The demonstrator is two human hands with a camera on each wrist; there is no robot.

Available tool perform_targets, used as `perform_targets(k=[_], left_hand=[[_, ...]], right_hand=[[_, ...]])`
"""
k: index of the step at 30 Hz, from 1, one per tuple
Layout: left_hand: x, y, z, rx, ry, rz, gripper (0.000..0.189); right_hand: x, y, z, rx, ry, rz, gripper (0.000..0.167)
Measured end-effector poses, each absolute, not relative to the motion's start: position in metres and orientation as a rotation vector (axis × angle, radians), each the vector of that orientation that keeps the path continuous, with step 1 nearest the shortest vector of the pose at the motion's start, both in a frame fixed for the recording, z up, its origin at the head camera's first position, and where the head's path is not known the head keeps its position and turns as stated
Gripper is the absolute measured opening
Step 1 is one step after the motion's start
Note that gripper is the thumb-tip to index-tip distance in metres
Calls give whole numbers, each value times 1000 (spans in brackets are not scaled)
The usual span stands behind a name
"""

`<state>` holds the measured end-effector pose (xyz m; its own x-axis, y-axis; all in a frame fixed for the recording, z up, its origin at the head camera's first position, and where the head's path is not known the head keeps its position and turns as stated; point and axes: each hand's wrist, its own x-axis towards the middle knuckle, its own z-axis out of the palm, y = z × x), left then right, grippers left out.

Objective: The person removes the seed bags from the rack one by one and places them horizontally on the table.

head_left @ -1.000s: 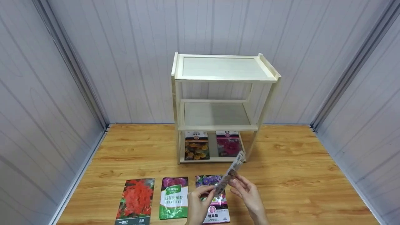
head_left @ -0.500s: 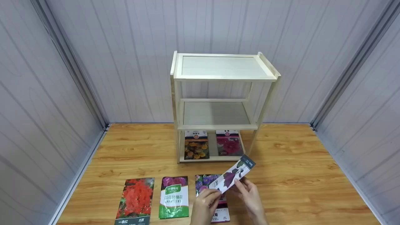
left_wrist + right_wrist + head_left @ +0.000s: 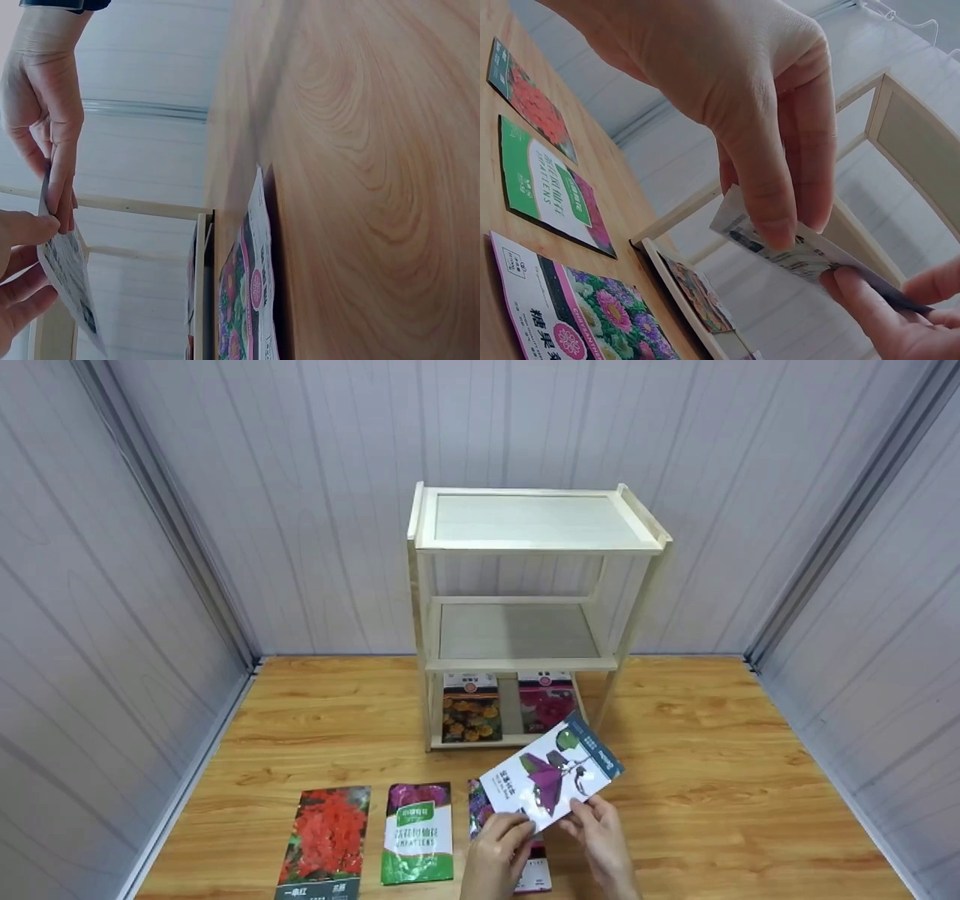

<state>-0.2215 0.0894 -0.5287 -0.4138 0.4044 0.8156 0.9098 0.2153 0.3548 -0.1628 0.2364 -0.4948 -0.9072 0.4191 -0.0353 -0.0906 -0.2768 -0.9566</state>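
Note:
Both hands hold a white seed packet [image 3: 555, 772] with a purple flower and a dark top band, tilted above the floor in front of the shelf. My left hand [image 3: 496, 851] pinches its lower left corner. The right hand [image 3: 602, 840] grips its lower right edge between thumb and fingers. In the right wrist view the packet [image 3: 739, 225] shows edge-on between the left hand [image 3: 742, 97] and the right hand [image 3: 892, 319]. Beneath lies a chrysanthemum seed packet [image 3: 534, 877], partly covered by the held packet and left hand.
A pale three-tier wooden shelf [image 3: 525, 664] stands behind. Its bottom tier bears a yellow-flower packet [image 3: 471, 718] and a magenta-flower packet [image 3: 547, 706]. To the left on the wood-grain floor lie a green-and-white impatiens packet [image 3: 417, 836] and a red-flower packet [image 3: 324, 836]. Panelled walls surround everything.
The held packet has turned from nearly edge-on to showing its purple-flower front. The left hand has shifted slightly right; both hands keep their grip.

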Motion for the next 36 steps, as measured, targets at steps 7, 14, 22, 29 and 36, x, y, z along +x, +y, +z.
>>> perform_targets(k=[7,14,22,29,36], left_hand=[[-220,89,-527,-1097,-1998,-1277,18],[-221,89,-517,-753,-2265,-1708,34],[-228,91,-513,-400,-2316,-2472,47],[-230,92,-514,-271,-2190,-2738,37],[-230,92,-513,-259,-1988,-2877,39]], right_hand=[[-163,238,-493,-450,-1538,2229,32],[-162,237,-491,-523,-1476,2228,33],[-162,235,-491,-519,-1476,2242,34],[-162,235,-495,-485,-1497,2252,34],[-161,239,-504,-320,-1517,2275,41]])
